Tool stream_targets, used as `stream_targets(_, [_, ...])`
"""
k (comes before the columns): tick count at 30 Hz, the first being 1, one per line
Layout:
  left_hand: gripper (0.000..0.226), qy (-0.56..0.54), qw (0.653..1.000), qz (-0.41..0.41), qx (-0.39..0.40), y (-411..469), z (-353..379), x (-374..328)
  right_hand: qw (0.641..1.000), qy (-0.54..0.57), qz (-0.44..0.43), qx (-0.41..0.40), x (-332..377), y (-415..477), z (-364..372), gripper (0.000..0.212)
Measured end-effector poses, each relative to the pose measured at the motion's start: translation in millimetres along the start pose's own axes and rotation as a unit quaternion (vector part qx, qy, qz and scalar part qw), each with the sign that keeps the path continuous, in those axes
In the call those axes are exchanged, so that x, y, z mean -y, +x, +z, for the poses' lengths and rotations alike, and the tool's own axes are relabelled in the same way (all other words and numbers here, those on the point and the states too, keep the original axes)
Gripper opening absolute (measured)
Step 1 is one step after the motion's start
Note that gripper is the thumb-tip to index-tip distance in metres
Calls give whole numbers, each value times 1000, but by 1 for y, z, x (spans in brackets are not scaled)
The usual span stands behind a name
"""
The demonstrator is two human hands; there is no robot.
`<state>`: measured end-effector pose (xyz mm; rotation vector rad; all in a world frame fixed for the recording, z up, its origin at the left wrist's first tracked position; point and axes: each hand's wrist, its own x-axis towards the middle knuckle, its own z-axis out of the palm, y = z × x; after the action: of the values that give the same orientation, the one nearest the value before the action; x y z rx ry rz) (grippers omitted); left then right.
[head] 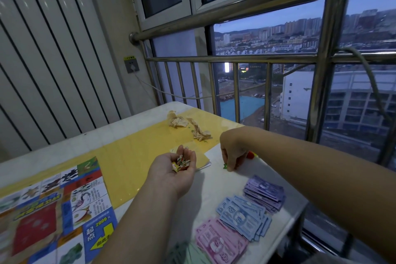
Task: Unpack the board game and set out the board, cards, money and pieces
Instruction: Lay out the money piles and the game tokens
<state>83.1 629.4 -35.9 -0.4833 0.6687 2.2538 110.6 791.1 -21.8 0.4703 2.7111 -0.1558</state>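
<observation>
The game board [53,210] lies unfolded at the table's left front. My left hand [173,169] is palm up above the table middle and cups a heap of small game pieces [182,162]. My right hand [232,154] reaches down to the table right of it, its fingertips pinching a small green piece [225,165] on the surface. A red and yellow piece [251,154] shows just behind that hand. Stacks of play money lie at the right front: purple [265,193], blue [244,216] and pink [220,242]. A pale yellow card stack [203,159] lies under the left hand.
Crumpled paper wrappers [188,124] lie at the far side of the table [128,130]. A steel window railing [235,58] stands right behind the table's far and right edges. A ribbed radiator wall [53,60] is at the left. Greenish notes [184,253] show at the bottom edge.
</observation>
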Motion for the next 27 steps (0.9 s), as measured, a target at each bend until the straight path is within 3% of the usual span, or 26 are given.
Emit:
stream_targets(7, [20, 5, 1000, 9, 8, -1, 0, -2, 999, -21, -38, 13, -4, 3, 4, 33])
stream_targets(11, [24, 11, 1000, 4, 6, 1, -1, -4, 988, -66, -123, -66, -3, -4, 12, 30])
stream_targets(14, [25, 13, 1000, 0, 7, 0, -1, -5, 964, -114, -200, -132, -13, -10, 27, 15])
stream_targets(16, [25, 15, 1000, 1, 11, -1, -1, -4, 946, -146, -234, -173, -26, -11, 39, 19])
stream_targets(27, [26, 36, 999, 5, 13, -8, 4, 17, 942, -194, -214, -171, -79, -39, 59, 16])
